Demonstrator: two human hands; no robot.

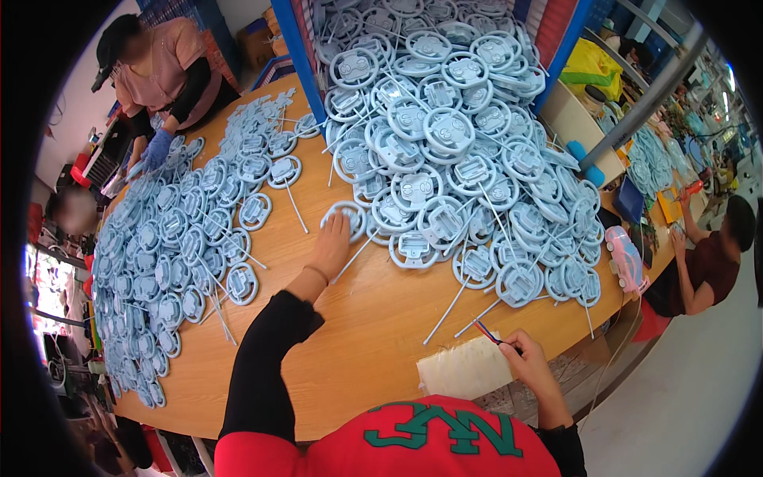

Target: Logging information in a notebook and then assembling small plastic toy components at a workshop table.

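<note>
My left hand (335,240) reaches forward over the table, its fingers closed over a light-blue plastic toy steering wheel (355,226) at the near left edge of a big heap. Its fingertips partly hide that wheel. My right hand (528,362) is closed around a small slim tool (487,332) with red and blue prongs and a dark part at the fingers; its exact kind I cannot make out. Below the tool, at the table's front edge, lies a pale rectangular pad (465,368). More light-blue toy steering wheels (449,131), many with thin sprue rods, make up the heap ahead.
A blue-framed bin (299,60) stands behind the heap. More wheels (171,230) spread over the wooden table's (342,350) left side. A gloved co-worker (163,75) stands far left; another person (711,262) sits at right. A pink toy car (625,258) lies at the right edge.
</note>
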